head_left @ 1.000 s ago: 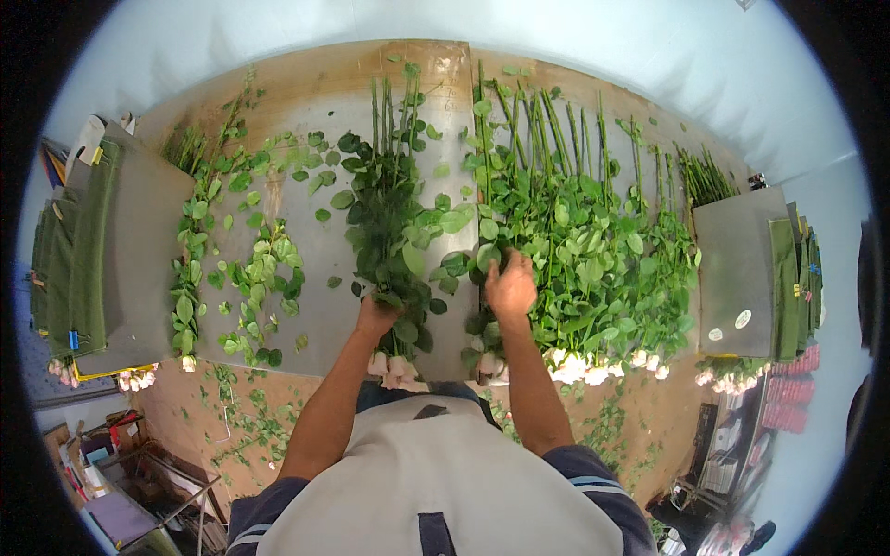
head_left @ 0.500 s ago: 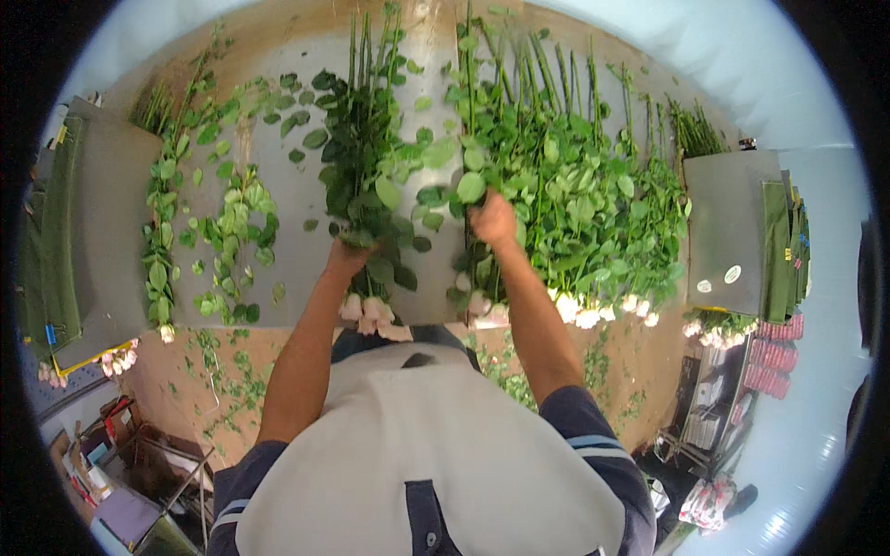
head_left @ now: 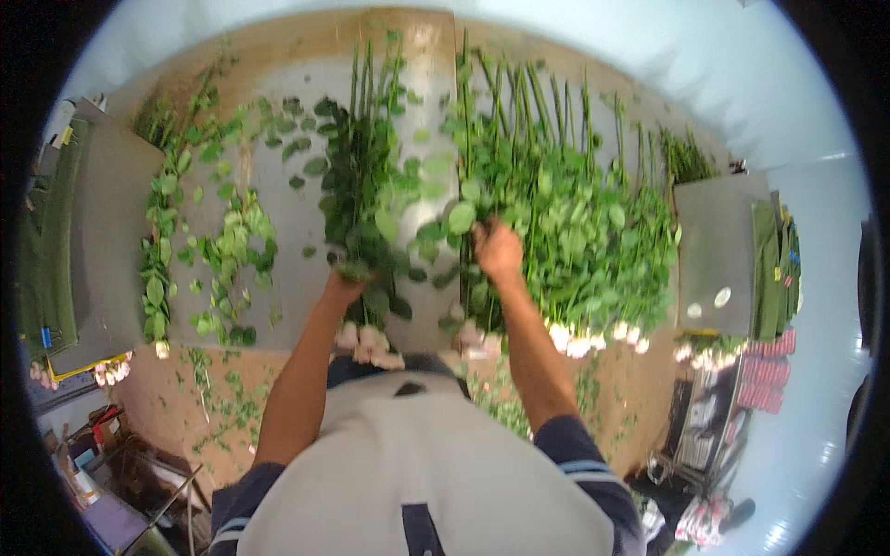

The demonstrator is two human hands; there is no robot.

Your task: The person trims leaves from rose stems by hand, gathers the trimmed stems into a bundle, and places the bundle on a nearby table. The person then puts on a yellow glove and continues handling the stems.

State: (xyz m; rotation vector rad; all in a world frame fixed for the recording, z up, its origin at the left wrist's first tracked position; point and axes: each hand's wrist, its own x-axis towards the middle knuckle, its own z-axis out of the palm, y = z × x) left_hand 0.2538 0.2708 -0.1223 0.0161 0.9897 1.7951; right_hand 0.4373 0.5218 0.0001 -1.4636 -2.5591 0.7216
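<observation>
On the table lies a bunch of pale pink roses (head_left: 366, 199), leafy stems pointing away and blooms at the near edge. My left hand (head_left: 350, 281) is closed round its stems just above the blooms, fingers partly covered by leaves. To the right, a wide pile of leafy roses (head_left: 575, 222) lies the same way. At this pile's left side my right hand (head_left: 499, 252) is closed on a rose stem (head_left: 465, 120); leaves hide part of the grip. Several pink blooms (head_left: 475, 339) lie below that hand.
Loose leaves (head_left: 241, 232) are scattered on the metal table (head_left: 301, 213). Grey upright panels with green cloth, the left panel (head_left: 111, 222) and right panel (head_left: 723, 259), flank it. Leaves litter the brown floor (head_left: 167, 398). A shelf rack (head_left: 700, 426) stands at the lower right.
The whole view has shifted, so the table sits slightly lower in the picture. My left hand stays on its bunch; my right hand stays by the pile's left side, slightly nearer me.
</observation>
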